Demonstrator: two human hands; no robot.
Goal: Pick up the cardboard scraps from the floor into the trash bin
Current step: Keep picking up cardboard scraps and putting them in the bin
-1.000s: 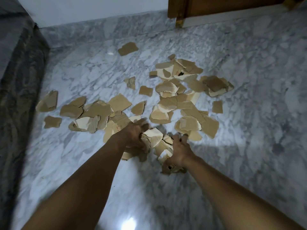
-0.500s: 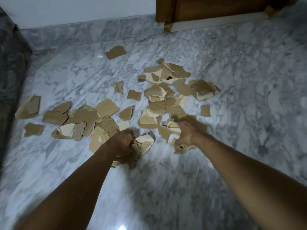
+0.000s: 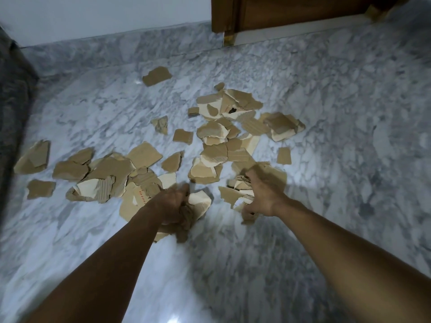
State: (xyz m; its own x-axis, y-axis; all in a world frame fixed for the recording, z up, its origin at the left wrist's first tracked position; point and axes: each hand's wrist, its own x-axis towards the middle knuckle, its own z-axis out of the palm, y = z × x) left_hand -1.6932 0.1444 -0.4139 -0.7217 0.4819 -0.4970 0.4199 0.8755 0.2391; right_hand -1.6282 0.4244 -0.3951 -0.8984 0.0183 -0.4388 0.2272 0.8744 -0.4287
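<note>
A dark blurred mass [image 3: 14, 101] is cut off at the left edge. The cardboard scraps [image 3: 144, 156] lie on the marble floor [image 3: 338, 108] in a band running left to right, with a branch reaching toward the wooden door [image 3: 303, 10]. The left hand [image 3: 173, 206] has its grip closed round a wad of scraps, half hidden beneath it, and the right hand [image 3: 263, 194], fingers blurred, clutches more.

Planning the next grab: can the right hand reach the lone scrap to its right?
Probably yes: the lone scrap lies on bare floor near the right hand, though it already grips scraps.
</note>
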